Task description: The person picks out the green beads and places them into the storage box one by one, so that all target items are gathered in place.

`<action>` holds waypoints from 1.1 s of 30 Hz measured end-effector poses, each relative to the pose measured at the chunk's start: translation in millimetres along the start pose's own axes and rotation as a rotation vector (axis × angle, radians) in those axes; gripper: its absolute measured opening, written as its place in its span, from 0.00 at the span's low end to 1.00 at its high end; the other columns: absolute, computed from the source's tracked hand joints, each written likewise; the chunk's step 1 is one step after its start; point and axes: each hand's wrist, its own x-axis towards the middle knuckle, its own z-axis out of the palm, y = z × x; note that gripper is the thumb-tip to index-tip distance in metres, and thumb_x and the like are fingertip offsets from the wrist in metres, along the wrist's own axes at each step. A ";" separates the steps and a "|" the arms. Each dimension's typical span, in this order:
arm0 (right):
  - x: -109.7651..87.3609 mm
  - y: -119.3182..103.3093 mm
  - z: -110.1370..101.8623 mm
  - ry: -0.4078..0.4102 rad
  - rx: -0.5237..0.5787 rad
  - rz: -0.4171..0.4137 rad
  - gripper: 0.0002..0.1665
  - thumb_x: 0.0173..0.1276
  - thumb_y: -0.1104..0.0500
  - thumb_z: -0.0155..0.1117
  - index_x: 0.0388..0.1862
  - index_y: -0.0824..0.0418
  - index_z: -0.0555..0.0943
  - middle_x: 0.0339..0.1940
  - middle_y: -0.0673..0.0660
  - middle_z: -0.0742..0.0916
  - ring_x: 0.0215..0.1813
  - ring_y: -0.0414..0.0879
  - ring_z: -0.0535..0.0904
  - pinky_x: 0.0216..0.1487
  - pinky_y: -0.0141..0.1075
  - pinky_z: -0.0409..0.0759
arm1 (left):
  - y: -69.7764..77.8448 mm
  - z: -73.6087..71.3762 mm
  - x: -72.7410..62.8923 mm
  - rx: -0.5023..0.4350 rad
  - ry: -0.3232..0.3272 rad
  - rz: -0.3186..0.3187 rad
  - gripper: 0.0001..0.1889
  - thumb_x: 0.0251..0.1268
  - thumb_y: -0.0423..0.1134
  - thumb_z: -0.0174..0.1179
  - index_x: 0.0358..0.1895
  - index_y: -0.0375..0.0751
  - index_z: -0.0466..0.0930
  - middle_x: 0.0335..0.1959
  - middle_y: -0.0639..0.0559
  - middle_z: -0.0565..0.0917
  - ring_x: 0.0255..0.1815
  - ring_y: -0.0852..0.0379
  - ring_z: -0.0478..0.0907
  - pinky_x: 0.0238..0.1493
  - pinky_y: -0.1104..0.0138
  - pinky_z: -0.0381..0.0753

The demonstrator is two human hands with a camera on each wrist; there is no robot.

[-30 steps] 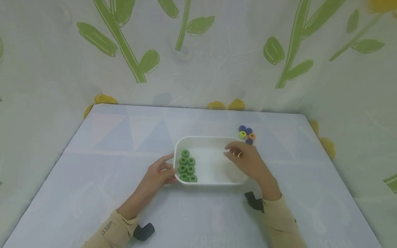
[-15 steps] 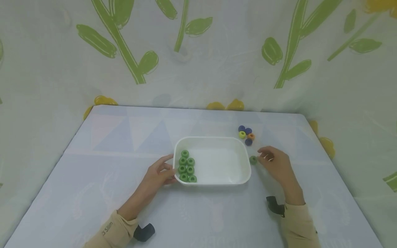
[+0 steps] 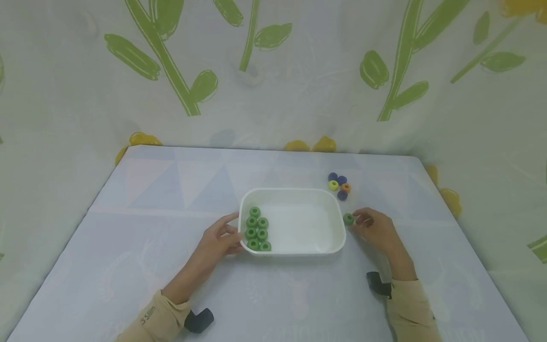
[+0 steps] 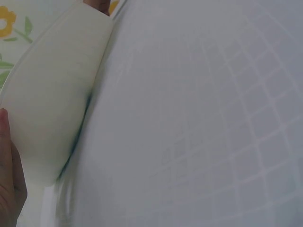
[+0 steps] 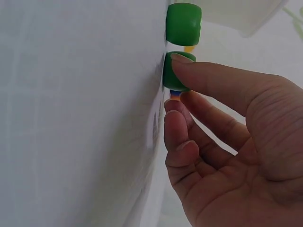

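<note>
A white tray (image 3: 299, 228) holds several green beads (image 3: 252, 222) along its left end. My left hand (image 3: 222, 237) grips the tray's left end, the thumb at the rim; in the left wrist view its fingers lie against the outer wall. Just outside the tray's right end sits a loose green bead (image 3: 348, 219). Beside it is my right hand (image 3: 375, 230). In the right wrist view, thumb and index finger pinch a second green bead (image 5: 174, 71) close to the table surface, while the loose bead (image 5: 183, 24) stands just beyond it. The head view hides the pinched bead behind the fingers.
Behind the tray's right corner lies a small cluster of blue (image 3: 342, 195), yellow (image 3: 333, 185) and orange beads (image 3: 346, 188). The pale patterned table (image 3: 141, 247) ends at a back edge against a leaf-printed cloth (image 3: 273, 104).
My right hand moved from over the tray out to the right, down beside the tray's end, then slightly left against the green beads there. The left hand and tray stayed put.
</note>
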 end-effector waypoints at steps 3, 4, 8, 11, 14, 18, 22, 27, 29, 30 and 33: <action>1.3 -1.2 0.8 -0.015 -0.001 0.006 0.21 0.67 0.59 0.67 0.58 0.64 0.80 0.47 0.65 0.87 0.52 0.59 0.82 0.44 0.43 0.87 | 0.2 -0.1 -0.6 0.002 -0.001 0.002 0.33 0.68 0.34 0.57 0.76 0.45 0.62 0.42 0.48 0.78 0.42 0.58 0.84 0.52 0.63 0.90; 1.8 -1.5 1.2 -0.024 -0.003 0.017 0.22 0.67 0.59 0.67 0.58 0.63 0.79 0.48 0.65 0.87 0.53 0.59 0.81 0.45 0.44 0.87 | 0.2 -0.2 -0.8 0.002 -0.002 0.003 0.33 0.68 0.34 0.57 0.76 0.45 0.62 0.42 0.48 0.78 0.42 0.58 0.84 0.52 0.63 0.90; 3.3 -2.6 2.4 -0.040 -0.011 0.047 0.24 0.68 0.55 0.67 0.60 0.62 0.79 0.49 0.64 0.86 0.54 0.59 0.81 0.47 0.46 0.86 | -0.1 -1.0 -0.6 -0.002 -0.005 0.005 0.32 0.68 0.34 0.57 0.76 0.45 0.63 0.42 0.48 0.78 0.42 0.57 0.84 0.51 0.63 0.90; 3.1 -3.2 2.7 -0.036 -0.018 0.048 0.25 0.67 0.54 0.68 0.60 0.61 0.79 0.48 0.63 0.86 0.53 0.58 0.81 0.47 0.45 0.85 | -0.6 -1.3 -0.6 0.003 -0.004 0.006 0.32 0.68 0.34 0.57 0.76 0.45 0.63 0.42 0.47 0.78 0.42 0.57 0.84 0.51 0.63 0.90; 2.8 -4.3 3.3 -0.031 -0.022 0.040 0.24 0.67 0.55 0.68 0.60 0.62 0.79 0.47 0.64 0.86 0.52 0.58 0.81 0.47 0.45 0.85 | -0.6 -1.2 -1.6 0.014 0.003 0.004 0.32 0.68 0.34 0.57 0.76 0.45 0.62 0.43 0.47 0.78 0.42 0.57 0.84 0.52 0.63 0.90; 3.6 -5.5 5.0 -0.033 -0.023 0.041 0.23 0.68 0.56 0.67 0.60 0.62 0.79 0.48 0.64 0.86 0.53 0.59 0.81 0.49 0.48 0.86 | -0.6 -1.7 -3.0 0.024 0.016 -0.005 0.33 0.68 0.35 0.57 0.76 0.45 0.62 0.43 0.46 0.78 0.42 0.57 0.84 0.52 0.62 0.90; 4.6 -5.6 6.4 -0.035 -0.024 0.055 0.23 0.69 0.55 0.66 0.60 0.61 0.79 0.49 0.64 0.86 0.54 0.60 0.81 0.50 0.49 0.86 | -1.4 -2.8 -3.1 0.030 0.021 -0.006 0.33 0.68 0.35 0.58 0.76 0.45 0.62 0.42 0.46 0.78 0.42 0.57 0.85 0.52 0.62 0.90; 5.3 -3.8 6.1 -0.011 -0.025 0.034 0.23 0.68 0.55 0.67 0.59 0.62 0.79 0.48 0.65 0.87 0.53 0.61 0.82 0.50 0.50 0.87 | -2.8 -3.2 -1.7 0.028 0.022 -0.007 0.32 0.68 0.34 0.57 0.76 0.47 0.63 0.42 0.46 0.78 0.42 0.57 0.85 0.51 0.64 0.90; 5.6 -3.0 6.0 -0.006 -0.026 0.028 0.23 0.68 0.55 0.67 0.59 0.62 0.79 0.48 0.65 0.87 0.53 0.61 0.82 0.49 0.50 0.87 | -3.3 -3.1 -1.2 0.026 0.024 -0.009 0.32 0.67 0.34 0.57 0.75 0.47 0.63 0.42 0.46 0.78 0.42 0.56 0.85 0.51 0.64 0.90; 5.8 -2.5 6.1 -0.005 -0.027 0.028 0.23 0.68 0.55 0.67 0.59 0.62 0.79 0.48 0.65 0.87 0.53 0.60 0.82 0.49 0.50 0.86 | -3.5 -3.2 -1.2 0.029 0.025 -0.008 0.33 0.67 0.34 0.57 0.76 0.47 0.63 0.42 0.46 0.78 0.42 0.57 0.85 0.51 0.64 0.90; 6.6 -1.0 6.5 -0.004 -0.030 0.040 0.24 0.69 0.53 0.67 0.60 0.62 0.78 0.48 0.64 0.87 0.53 0.60 0.82 0.49 0.49 0.86 | -3.4 -2.9 -1.3 0.027 0.030 -0.013 0.32 0.67 0.34 0.57 0.75 0.47 0.63 0.41 0.46 0.78 0.42 0.56 0.85 0.50 0.64 0.90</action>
